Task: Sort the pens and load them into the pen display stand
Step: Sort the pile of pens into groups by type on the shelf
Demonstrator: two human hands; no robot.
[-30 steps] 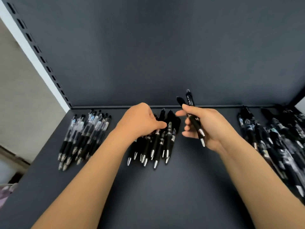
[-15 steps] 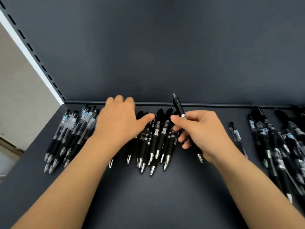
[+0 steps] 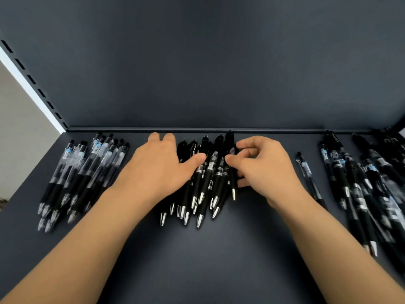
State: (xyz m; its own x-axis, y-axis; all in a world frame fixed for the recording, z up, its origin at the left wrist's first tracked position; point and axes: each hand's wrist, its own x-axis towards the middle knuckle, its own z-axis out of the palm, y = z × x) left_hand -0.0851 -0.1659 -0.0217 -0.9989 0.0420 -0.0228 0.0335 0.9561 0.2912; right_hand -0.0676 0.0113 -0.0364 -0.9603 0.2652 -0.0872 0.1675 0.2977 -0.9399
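Observation:
On the dark shelf (image 3: 219, 260) lie three piles of pens. The middle pile of black pens (image 3: 206, 187) points its silver tips toward me. My left hand (image 3: 160, 170) rests flat on that pile's left part, fingers straight, thumb across the barrels. At the pile's right edge my right hand (image 3: 265, 170) pinches a black pen (image 3: 232, 183) between thumb and curled fingers; the pen lies alongside the pile. A pile of clear-barrelled pens (image 3: 79, 174) sits at the left. A mixed heap of pens (image 3: 361, 183) fills the right.
A single clear pen (image 3: 306, 172) lies alone between my right hand and the right heap. The dark back panel (image 3: 197, 62) rises behind the piles. A white slotted upright (image 3: 28, 84) bounds the shelf at the left. No display stand is in view.
My right hand has brought the black pen down from a raised tilt and laid it against the middle pile's right edge. My left hand has flattened on the pile and slid left.

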